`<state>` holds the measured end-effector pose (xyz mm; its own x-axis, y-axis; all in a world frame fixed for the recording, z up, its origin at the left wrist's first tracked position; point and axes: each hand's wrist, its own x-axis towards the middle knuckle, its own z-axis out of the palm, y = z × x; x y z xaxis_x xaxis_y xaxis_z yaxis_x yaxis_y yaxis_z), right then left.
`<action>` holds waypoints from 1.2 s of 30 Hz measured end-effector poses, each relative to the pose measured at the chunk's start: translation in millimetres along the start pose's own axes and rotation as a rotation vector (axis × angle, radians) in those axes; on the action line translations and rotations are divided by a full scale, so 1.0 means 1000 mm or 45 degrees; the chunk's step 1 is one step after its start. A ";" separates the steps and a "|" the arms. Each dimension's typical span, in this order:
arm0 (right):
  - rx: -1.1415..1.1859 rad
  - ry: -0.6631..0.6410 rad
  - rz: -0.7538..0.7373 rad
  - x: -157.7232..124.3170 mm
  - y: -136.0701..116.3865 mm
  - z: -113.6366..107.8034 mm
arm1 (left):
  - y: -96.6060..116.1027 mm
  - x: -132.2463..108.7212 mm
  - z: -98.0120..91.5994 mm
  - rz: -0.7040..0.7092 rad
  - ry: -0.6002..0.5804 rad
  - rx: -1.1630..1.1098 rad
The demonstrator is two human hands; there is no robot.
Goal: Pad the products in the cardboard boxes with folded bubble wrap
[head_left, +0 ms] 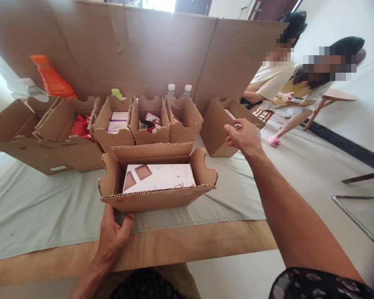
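Now right hand (244, 135) at rightmost box (215, 129), left (114, 230) at front box (158, 202).

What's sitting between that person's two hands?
In the head view, a cardboard box holding a white carton stands between the left hand and right hand, with pale cloth beyond it.

Left hand (114, 232) partly hidden by front box (156, 202); small print (180, 173) on white carton (158, 176) illegible; leftmost box (25, 153) cropped.

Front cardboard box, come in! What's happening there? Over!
Left hand at lower left of front box. White carton inside. Right hand, grip unclear, partly hides rightmost box.
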<state>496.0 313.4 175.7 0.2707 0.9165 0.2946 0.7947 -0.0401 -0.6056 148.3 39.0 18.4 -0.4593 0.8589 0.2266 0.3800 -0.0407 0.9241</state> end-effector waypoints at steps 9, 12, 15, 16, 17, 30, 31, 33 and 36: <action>0.002 -0.083 0.122 0.009 0.000 0.005 | 0.002 0.001 0.001 -0.030 -0.025 0.096; -0.010 -0.052 0.069 0.005 0.002 0.008 | 0.004 0.001 0.002 -0.042 -0.040 0.110; -0.003 -0.045 0.022 -0.003 0.004 0.010 | 0.003 0.001 0.002 -0.064 -0.058 0.132; -0.001 -0.044 0.007 -0.005 0.004 0.011 | 0.002 0.001 0.002 -0.058 -0.059 0.132; -0.001 -0.040 -0.008 -0.006 0.004 0.012 | 0.001 0.001 0.002 -0.046 -0.057 0.129; 0.249 0.010 -0.280 -0.085 0.014 0.011 | 0.001 0.000 0.001 -0.023 -0.052 0.092; 0.382 -0.072 -0.294 -0.107 0.018 0.016 | 0.001 0.000 0.001 -0.016 -0.043 0.093; 0.531 -0.293 -0.327 -0.147 0.026 0.029 | 0.000 0.000 0.002 0.013 -0.027 0.101; 0.706 -0.450 -0.298 -0.192 0.031 0.052 | -0.003 -0.001 0.003 0.056 -0.047 0.101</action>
<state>440.5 156.9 62.1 -0.1419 0.9545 0.2623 0.3906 0.2974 -0.8712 149.9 40.1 14.5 -0.4114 0.8755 0.2536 0.4624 -0.0393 0.8858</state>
